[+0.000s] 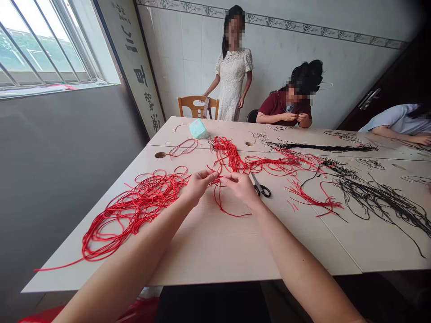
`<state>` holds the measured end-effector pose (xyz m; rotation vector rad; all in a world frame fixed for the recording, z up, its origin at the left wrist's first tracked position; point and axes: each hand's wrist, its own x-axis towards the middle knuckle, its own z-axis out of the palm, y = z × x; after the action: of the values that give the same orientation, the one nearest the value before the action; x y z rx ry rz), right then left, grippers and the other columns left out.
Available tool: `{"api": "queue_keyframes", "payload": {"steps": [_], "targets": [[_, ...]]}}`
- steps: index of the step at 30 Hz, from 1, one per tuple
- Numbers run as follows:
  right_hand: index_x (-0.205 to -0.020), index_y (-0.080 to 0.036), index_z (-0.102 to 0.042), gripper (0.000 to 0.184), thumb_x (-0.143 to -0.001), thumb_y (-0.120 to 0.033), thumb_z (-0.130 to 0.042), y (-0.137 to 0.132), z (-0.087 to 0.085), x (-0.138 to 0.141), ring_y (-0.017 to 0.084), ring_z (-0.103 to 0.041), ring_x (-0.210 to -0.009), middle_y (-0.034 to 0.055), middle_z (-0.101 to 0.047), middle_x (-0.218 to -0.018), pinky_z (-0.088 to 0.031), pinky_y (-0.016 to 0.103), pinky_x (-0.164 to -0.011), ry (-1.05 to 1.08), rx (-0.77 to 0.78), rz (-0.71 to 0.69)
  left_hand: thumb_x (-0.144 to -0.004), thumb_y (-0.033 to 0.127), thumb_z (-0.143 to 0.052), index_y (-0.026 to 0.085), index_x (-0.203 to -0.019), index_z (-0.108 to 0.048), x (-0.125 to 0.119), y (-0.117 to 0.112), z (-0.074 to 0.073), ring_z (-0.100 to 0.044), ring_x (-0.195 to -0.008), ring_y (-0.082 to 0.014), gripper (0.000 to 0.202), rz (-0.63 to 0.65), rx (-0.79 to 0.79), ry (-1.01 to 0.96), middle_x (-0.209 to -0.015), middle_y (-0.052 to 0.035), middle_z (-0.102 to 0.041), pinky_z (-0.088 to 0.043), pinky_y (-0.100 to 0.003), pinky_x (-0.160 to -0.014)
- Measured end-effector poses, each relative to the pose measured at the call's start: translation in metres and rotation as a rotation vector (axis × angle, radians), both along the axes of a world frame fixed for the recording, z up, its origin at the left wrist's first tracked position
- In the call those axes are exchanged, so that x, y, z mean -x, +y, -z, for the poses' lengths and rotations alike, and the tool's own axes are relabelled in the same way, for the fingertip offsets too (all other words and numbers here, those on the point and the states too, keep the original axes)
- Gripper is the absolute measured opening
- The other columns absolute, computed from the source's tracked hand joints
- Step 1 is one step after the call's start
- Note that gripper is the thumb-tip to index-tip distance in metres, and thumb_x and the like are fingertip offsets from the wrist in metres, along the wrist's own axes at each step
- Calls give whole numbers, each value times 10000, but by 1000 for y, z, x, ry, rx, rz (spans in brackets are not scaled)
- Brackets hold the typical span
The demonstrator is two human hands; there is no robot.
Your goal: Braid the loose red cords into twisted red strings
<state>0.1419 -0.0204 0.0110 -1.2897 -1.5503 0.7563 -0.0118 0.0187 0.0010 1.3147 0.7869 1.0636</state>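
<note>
Above the middle of the table, my left hand and my right hand come close together, each pinching a thin red cord. Its loose end curves down onto the tabletop below my fingers. Small details of the cord between the fingertips are too fine to make out. Just beyond my hands lies a bundle of braided red cords. To the left of my left hand spreads a large loose coil of red cord. Scissors with black handles rest beside my right hand.
Black cords and cut red cords lie on the right of the table. A pale green block-shaped item sits at the far end. One person stands behind a wooden chair; two others sit across and at right.
</note>
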Motion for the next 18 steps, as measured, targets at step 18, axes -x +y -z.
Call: {"api": "queue_keyframes", "payload": {"steps": [18], "targets": [[-788, -188, -612, 114, -838, -242, -525, -1, -6, -7, 160, -550, -755, 33, -613, -827, -321, 293, -760, -701, -386, 211, -698, 473, -628, 146, -718, -659, 2, -4, -4, -467, -599, -114, 329, 93, -89, 290, -670, -22, -602, -352, -246, -596]]}}
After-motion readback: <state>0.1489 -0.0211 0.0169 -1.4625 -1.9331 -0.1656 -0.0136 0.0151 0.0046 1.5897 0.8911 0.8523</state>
